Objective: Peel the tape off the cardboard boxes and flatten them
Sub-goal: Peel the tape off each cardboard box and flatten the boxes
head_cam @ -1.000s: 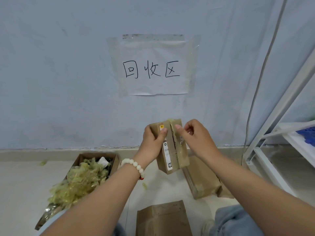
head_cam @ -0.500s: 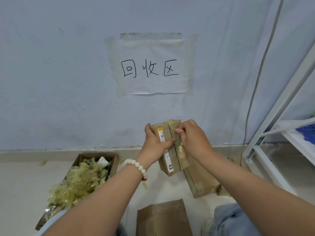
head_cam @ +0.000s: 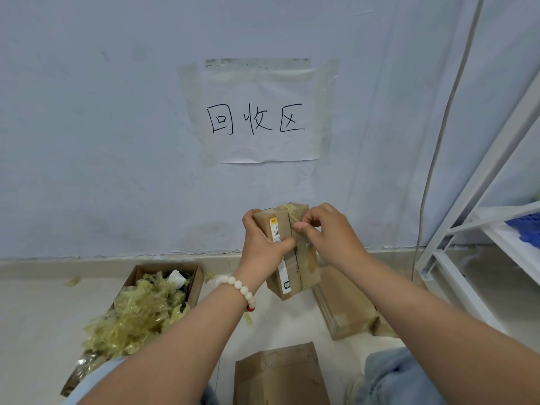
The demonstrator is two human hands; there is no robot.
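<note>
Wall sign (head_cam: 257,147) reads 回收区; left grip (head_cam: 263,247) holds box (head_cam: 308,271) (barcode label), right grip (head_cam: 330,238) pinches tape (head_cam: 293,215).

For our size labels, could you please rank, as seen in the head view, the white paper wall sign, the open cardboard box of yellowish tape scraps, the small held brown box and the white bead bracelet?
1-2. white paper wall sign and open cardboard box of tape scraps: alike, unranked.
3. small brown box
4. white bead bracelet
</note>
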